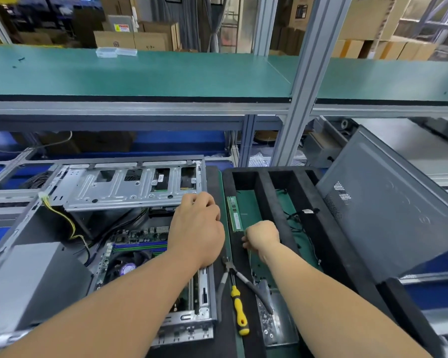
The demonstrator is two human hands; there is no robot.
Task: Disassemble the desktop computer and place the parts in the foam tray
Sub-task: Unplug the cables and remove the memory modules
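Note:
The open desktop case lies on its side at left, with its motherboard and silver drive cage exposed. My left hand rests over the case's right edge by the drive cage, fingers curled; what it holds is hidden. The black foam tray stands to the right. A green memory stick lies in its left slot. My right hand is closed just below that stick, pinching a second thin green board on edge in the same slot.
Pliers and a yellow-handled screwdriver lie between case and tray. A metal box of screws sits near the tray's front. The removed grey side panel leans at right. Black cables lie in the tray's middle slot.

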